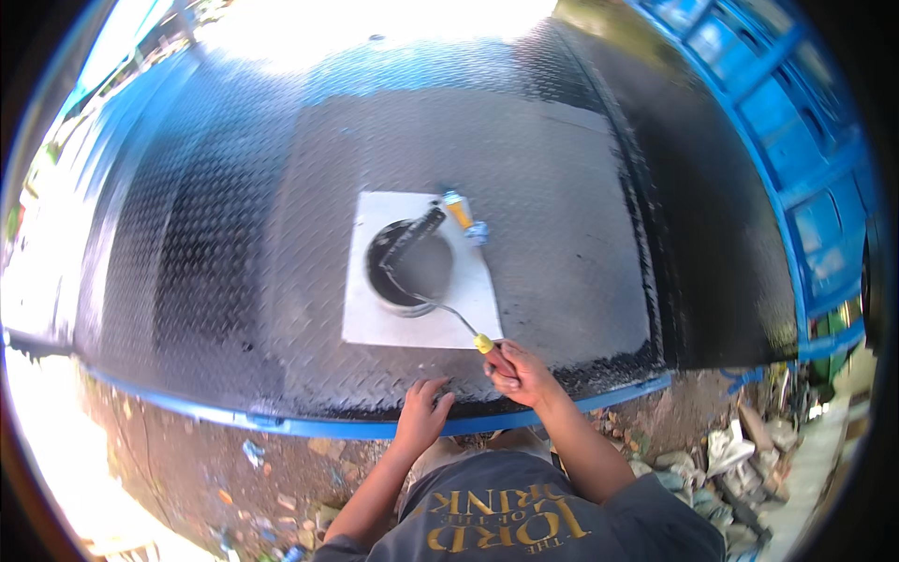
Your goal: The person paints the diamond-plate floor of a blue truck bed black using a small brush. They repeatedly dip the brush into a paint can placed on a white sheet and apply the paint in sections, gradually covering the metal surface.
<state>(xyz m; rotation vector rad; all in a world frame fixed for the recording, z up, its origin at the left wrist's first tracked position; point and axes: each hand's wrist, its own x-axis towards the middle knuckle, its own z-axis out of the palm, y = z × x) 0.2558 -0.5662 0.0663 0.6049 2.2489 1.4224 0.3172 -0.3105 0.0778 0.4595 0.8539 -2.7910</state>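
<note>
My right hand (524, 377) is closed around the red and yellow handle of a paint roller (493, 353). The bent metal rod runs up and left from it to the dark roller head, which lies across the top of a round paint bucket (412, 310). Dark grey paint coats the inside of the bucket. Under the bucket is a white board (370, 330). My left hand (424, 405) holds nothing; its fingers are apart, near the front edge of the metal deck (318, 361). Whether its fingertips touch the deck is hard to tell.
A blue-and-orange packet (458, 208) and a crumpled blue piece (478, 232) lie by the board's far right corner. Blue side panels (768, 122) rise at the right. A blue rail (281, 423) edges the deck; rubble (740, 459) covers the ground below.
</note>
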